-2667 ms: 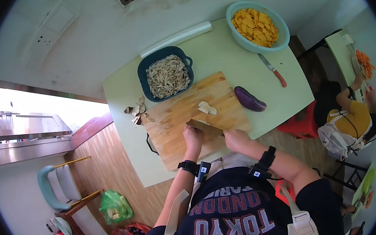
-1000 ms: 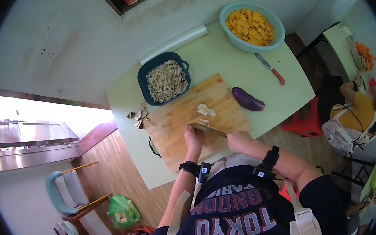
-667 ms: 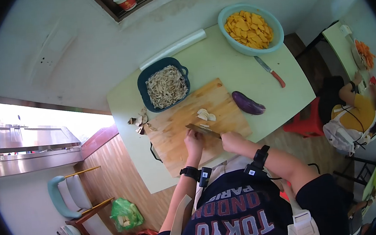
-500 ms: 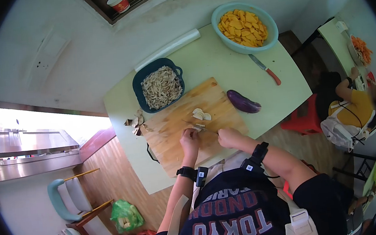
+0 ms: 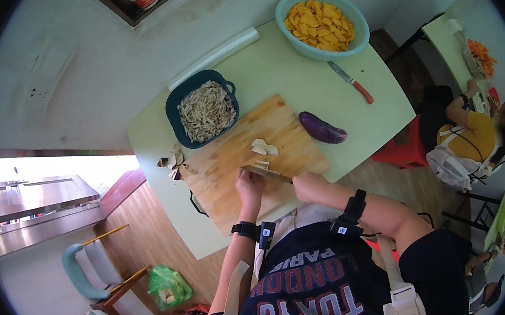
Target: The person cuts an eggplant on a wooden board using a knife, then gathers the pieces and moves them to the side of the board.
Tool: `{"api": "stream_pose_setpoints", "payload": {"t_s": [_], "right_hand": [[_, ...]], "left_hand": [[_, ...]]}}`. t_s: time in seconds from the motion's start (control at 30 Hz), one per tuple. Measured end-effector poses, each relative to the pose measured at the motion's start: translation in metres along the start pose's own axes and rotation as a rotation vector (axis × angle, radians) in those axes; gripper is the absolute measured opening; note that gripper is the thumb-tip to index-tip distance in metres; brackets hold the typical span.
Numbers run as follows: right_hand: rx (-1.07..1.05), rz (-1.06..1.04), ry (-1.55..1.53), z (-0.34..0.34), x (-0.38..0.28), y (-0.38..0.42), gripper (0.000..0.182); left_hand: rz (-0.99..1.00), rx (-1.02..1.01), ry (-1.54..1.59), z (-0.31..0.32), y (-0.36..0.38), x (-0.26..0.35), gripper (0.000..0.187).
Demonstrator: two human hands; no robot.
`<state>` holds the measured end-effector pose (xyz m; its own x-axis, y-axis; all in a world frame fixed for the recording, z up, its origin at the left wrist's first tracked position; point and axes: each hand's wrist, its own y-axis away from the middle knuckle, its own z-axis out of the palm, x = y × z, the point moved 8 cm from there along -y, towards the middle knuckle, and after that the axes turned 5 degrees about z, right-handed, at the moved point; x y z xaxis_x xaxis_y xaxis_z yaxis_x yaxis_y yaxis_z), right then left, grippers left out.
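My right hand (image 5: 309, 187) grips a kitchen knife (image 5: 273, 175), whose blade lies low across the wooden cutting board (image 5: 228, 160). At the blade's far end my left hand (image 5: 249, 186) has its fingers curled together; what they pinch, if anything, is hidden. Just beyond the blade are thin white cut strips (image 5: 263, 164). A few pale, rounded slices (image 5: 263, 147) lie slightly farther up the board. A whole purple eggplant (image 5: 322, 128) rests by the board's right edge.
A dark basin (image 5: 202, 109) of shredded pale pieces touches the board's far-left side. Brownish scraps (image 5: 173, 162) lie left. Farther back are a blue bowl (image 5: 322, 24) of orange slices, a second knife (image 5: 351, 82) and a white roll (image 5: 214, 58). A person (image 5: 469, 130) sits right.
The knife blade has swung toward my left hand and now spans to its fingertips. My left hand has shifted slightly left. The whole view has tilted a little.
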<state>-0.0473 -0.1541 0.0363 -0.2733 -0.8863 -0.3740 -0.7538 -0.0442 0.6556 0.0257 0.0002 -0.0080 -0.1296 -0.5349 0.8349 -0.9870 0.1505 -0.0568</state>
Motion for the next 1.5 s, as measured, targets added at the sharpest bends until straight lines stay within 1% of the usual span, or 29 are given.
{"api": "stream_pose_setpoints", "payload": {"t_s": [0.17,0.27,0.33,0.4,0.47,0.57,0.63,0.67,0.73,0.9,0.97,1.03,1.07,1.2,1.27,1.37,1.43,1.5], "right_hand": [[-0.012,-0.016,-0.038,0.007,-0.009,-0.008,0.019],[0.040,-0.022,-0.106,0.005,-0.019,-0.016,0.019],[0.135,-0.036,-0.101,0.007,-0.019,-0.027,0.020],[0.112,-0.044,-0.118,0.013,-0.009,-0.041,0.019],[0.094,-0.055,-0.134,0.017,0.002,-0.047,0.019],[0.131,-0.049,-0.149,0.000,0.008,-0.032,0.018],[0.185,-0.030,-0.089,-0.004,0.009,-0.014,0.019],[0.183,-0.028,-0.090,-0.005,0.007,-0.008,0.019],[0.108,-0.009,-0.040,-0.001,0.004,0.000,0.018],[0.082,-0.019,-0.023,0.003,-0.003,0.001,0.018],[0.084,-0.018,-0.015,0.005,-0.002,-0.002,0.019],[0.022,-0.017,-0.013,0.007,0.000,-0.008,0.019],[0.023,-0.018,-0.012,0.004,0.001,-0.009,0.019],[-0.023,0.015,-0.022,-0.008,0.002,0.003,0.019],[-0.053,0.019,-0.026,-0.003,0.001,0.004,0.019],[-0.046,0.030,-0.039,-0.001,0.007,-0.003,0.019],[-0.101,-0.018,-0.043,0.012,0.010,-0.009,0.021],[-0.056,-0.011,-0.065,0.018,0.010,-0.022,0.021]], "left_hand": [[0.027,0.004,-0.042,-0.001,-0.001,0.000,0.012],[0.030,-0.026,-0.081,-0.001,0.002,-0.004,0.012],[0.036,-0.045,-0.107,0.000,0.000,-0.004,0.012],[-0.015,-0.005,0.035,0.000,0.000,-0.004,0.008],[0.005,-0.009,0.025,-0.001,0.000,-0.001,0.007],[0.033,-0.001,0.021,-0.002,0.000,0.002,0.005],[0.044,-0.004,0.029,-0.002,0.003,0.001,0.005],[0.047,-0.001,-0.002,-0.002,0.003,0.001,0.006],[0.050,0.003,-0.032,-0.003,0.001,0.007,0.007],[-0.018,0.009,-0.015,-0.002,0.003,0.002,0.010],[-0.023,-0.005,-0.003,-0.001,0.003,-0.005,0.009],[-0.021,-0.015,0.012,-0.001,0.000,-0.004,0.009],[-0.013,-0.020,-0.006,-0.002,0.001,-0.003,0.008],[-0.002,-0.001,-0.005,-0.004,0.001,0.001,0.006],[-0.013,-0.021,-0.033,-0.005,0.001,0.002,0.006],[-0.013,-0.030,-0.048,-0.004,-0.001,0.004,0.005],[-0.011,-0.025,-0.044,-0.004,-0.002,0.005,0.005],[-0.028,-0.017,0.005,-0.002,-0.002,0.003,0.005]]}}
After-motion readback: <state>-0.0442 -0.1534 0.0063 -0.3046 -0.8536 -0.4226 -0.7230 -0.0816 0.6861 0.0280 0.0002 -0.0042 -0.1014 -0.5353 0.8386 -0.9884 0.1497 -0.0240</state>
